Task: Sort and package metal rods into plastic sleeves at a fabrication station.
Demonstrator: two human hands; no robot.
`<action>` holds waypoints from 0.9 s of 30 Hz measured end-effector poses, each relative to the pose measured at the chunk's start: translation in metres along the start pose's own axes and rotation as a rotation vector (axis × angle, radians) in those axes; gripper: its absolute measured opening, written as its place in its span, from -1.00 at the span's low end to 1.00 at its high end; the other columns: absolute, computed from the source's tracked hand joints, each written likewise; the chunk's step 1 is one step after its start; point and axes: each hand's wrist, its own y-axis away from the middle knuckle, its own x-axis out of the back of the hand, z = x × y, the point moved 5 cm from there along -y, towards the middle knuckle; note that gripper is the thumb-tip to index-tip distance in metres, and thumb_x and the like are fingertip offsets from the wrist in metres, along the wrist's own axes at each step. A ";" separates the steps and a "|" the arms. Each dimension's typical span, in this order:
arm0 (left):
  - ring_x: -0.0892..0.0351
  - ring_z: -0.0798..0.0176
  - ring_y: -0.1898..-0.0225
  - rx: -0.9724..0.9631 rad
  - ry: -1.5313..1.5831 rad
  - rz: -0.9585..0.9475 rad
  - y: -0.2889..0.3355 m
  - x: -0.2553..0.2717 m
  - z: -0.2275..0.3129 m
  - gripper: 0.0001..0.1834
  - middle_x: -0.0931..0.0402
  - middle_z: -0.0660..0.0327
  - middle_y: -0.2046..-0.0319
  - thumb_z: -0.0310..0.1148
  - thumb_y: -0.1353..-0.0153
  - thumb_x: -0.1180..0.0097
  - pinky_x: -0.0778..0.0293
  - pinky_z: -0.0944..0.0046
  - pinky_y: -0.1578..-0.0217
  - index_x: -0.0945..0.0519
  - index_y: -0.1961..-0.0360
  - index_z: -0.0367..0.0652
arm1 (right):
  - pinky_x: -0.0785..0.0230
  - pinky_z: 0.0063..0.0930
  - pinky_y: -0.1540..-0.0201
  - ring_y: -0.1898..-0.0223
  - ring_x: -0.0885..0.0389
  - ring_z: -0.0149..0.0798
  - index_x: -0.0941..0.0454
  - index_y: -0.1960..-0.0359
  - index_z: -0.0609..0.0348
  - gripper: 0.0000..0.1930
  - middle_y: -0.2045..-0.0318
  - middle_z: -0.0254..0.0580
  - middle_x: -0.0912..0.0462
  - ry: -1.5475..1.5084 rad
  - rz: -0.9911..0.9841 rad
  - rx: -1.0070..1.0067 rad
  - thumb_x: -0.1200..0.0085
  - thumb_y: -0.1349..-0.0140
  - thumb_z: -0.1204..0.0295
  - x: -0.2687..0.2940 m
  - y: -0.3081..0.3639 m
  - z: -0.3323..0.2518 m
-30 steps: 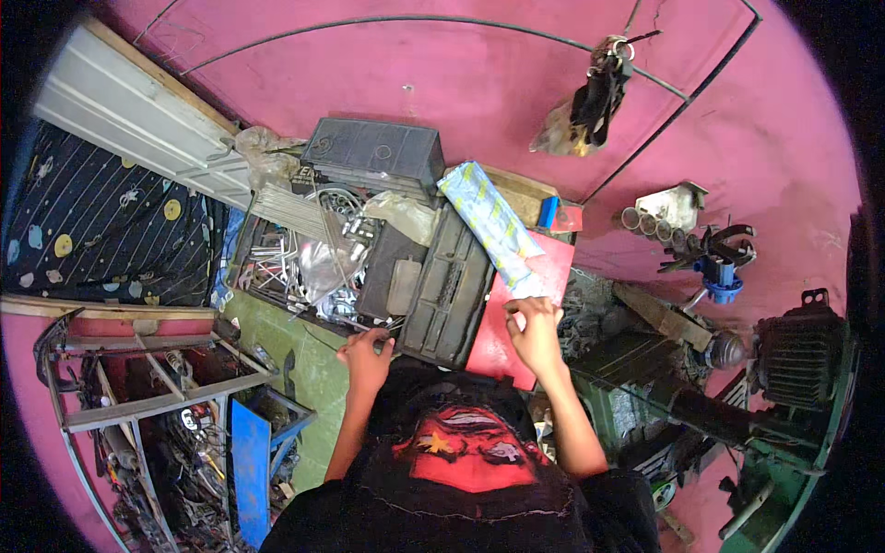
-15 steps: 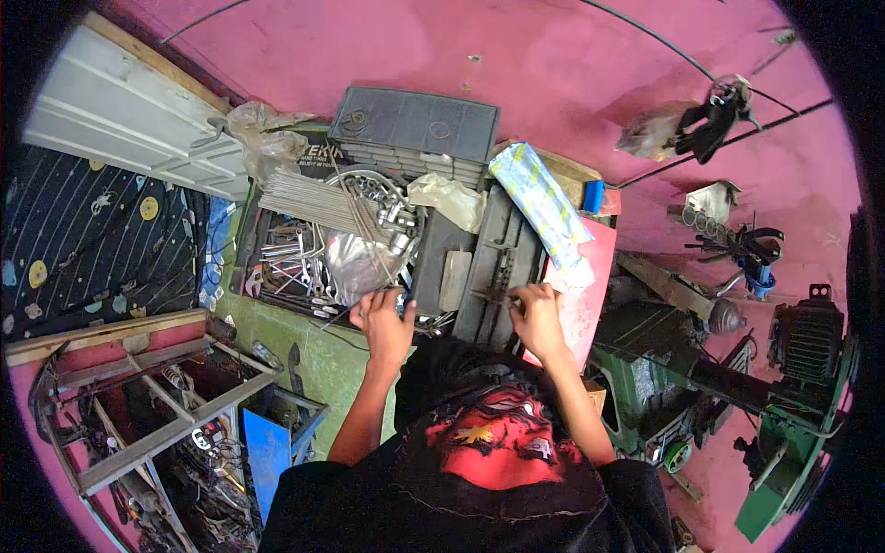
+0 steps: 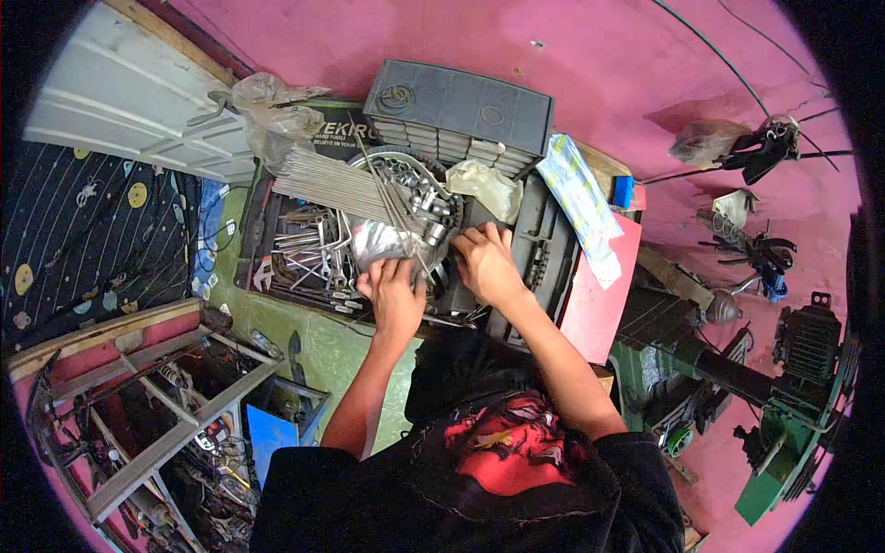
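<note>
My left hand is curled at the near edge of a clear, shiny plastic bag, its fingertips hidden. To its right, my right hand has bent fingers over a dark surface beside a round tray of chrome sockets. What either hand grips, if anything, cannot be made out. Thin metal rods lie across the tools behind the bag. Several wrenches are spread out to the left of it. A crumpled translucent bag rests beyond my right hand.
A grey drawer cabinet stands against the pink wall. At right lie a dark open case, a patterned packet and a red sheet. Green machinery is farther right, and a metal frame at lower left.
My right hand has moved left and away from me, off the dark case toward the socket tray. My left hand now lies at the plastic bag's near edge. The view has shifted.
</note>
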 end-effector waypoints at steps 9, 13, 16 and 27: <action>-0.45 -0.03 -0.26 0.066 -0.045 0.097 -0.026 0.020 -0.043 -0.70 -0.66 0.11 -0.03 -0.30 -0.21 -0.39 -0.11 -0.20 -0.29 -0.73 0.05 -0.14 | -0.29 0.01 -0.21 -0.14 -0.51 0.04 -0.72 -0.01 0.07 -0.70 0.01 -0.21 -0.72 0.035 -0.035 -0.080 -0.32 -0.22 0.41 -0.017 -0.031 -0.008; -0.44 -0.01 -0.28 0.053 -0.072 0.118 -0.031 0.025 -0.056 -0.67 -0.67 0.14 -0.10 -0.32 -0.18 -0.41 -0.11 -0.17 -0.30 -0.74 0.01 -0.10 | -0.29 0.04 -0.20 -0.15 -0.51 0.05 -0.73 -0.04 0.06 -0.67 0.00 -0.20 -0.73 0.050 -0.068 -0.078 -0.32 -0.22 0.40 -0.030 -0.038 -0.018; -0.46 -0.03 -0.26 0.040 -0.054 0.167 -0.039 0.034 -0.060 -0.69 -0.68 0.16 -0.03 -0.36 -0.19 -0.39 -0.10 -0.13 -0.29 -0.74 0.02 -0.10 | -0.29 0.03 -0.19 -0.13 -0.52 0.05 -0.72 -0.03 0.07 -0.67 0.00 -0.18 -0.73 0.005 0.004 -0.072 -0.34 -0.22 0.37 -0.033 -0.044 -0.028; -0.46 0.03 -0.26 -0.110 -0.015 0.066 -0.067 0.012 -0.050 -0.66 -0.70 0.22 -0.01 -0.49 -0.12 -0.36 -0.14 -0.12 -0.30 -0.79 0.05 -0.03 | -0.25 0.08 -0.20 -0.01 -0.57 0.06 -0.68 0.18 0.15 -0.77 0.16 -0.07 -0.76 0.075 0.096 -0.047 -0.31 -0.24 0.29 -0.046 -0.053 -0.049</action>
